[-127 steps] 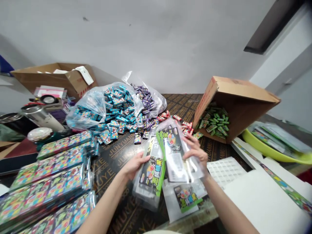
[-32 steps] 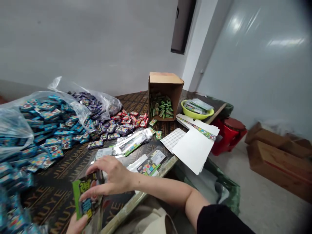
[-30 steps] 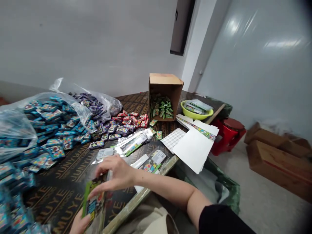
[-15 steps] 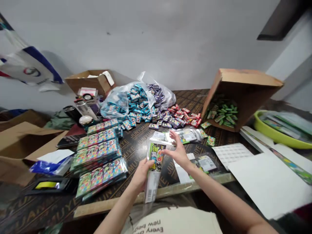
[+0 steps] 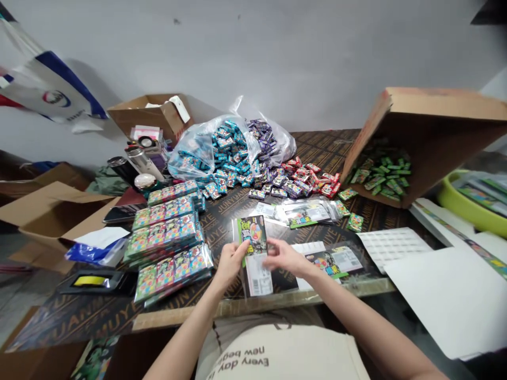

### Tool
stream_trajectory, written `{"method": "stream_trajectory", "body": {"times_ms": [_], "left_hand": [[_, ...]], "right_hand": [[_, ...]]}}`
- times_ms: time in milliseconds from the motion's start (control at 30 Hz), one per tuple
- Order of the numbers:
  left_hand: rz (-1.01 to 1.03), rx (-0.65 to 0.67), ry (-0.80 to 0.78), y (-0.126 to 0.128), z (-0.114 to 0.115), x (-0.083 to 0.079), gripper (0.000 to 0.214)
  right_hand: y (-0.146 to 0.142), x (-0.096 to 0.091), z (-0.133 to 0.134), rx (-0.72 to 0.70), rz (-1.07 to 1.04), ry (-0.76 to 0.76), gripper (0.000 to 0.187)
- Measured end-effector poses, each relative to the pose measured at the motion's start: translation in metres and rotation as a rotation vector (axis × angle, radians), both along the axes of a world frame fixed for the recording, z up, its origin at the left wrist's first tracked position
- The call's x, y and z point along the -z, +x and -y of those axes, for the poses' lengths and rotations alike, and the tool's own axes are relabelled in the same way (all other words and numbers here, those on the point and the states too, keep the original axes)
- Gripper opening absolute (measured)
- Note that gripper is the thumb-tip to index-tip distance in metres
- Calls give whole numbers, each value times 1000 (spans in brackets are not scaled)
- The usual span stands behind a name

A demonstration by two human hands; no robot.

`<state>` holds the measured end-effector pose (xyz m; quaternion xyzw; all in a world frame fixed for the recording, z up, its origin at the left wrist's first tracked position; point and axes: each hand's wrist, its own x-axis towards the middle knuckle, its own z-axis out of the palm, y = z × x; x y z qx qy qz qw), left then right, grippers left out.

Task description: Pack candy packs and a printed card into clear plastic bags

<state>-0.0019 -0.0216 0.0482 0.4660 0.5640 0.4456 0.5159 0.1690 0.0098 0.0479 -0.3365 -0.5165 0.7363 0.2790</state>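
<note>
Two hands apart: left hand [image 5: 229, 264] pinching printed card packet [image 5: 252, 236] in clear sleeve, upright over worktop [image 5: 222, 219] near front edge; right hand [image 5: 283, 257] open, just beside. Steady pinch, sleeve square, keeps card flat.

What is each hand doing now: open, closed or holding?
Left hand: closed, holding a clear packaged card.
Right hand: half open, beside it, not clearly gripping.
</note>
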Motion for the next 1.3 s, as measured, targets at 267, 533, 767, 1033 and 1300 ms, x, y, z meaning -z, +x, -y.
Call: {"method": "stream_trajectory", "body": {"times_ms": [267,533,767,1033,1300], "left_hand": [[273,191,-88,15,2,24,42],[210,119,20,48,-11,20,38],[146,-66,-110,57,-7,14,36],[504,-612,43,99,-16,-11,33],[30,-459,-114,44,18,-6,49]], "right_hand": [[31,25,-4,95,131,70,35],[22,14,-45,460,-112,73,41],[10,18,-57,596,-175,-81,26],[5,8,-33,563,-252,-141,28],[6,13,-26,705,-113,44,28]]}}
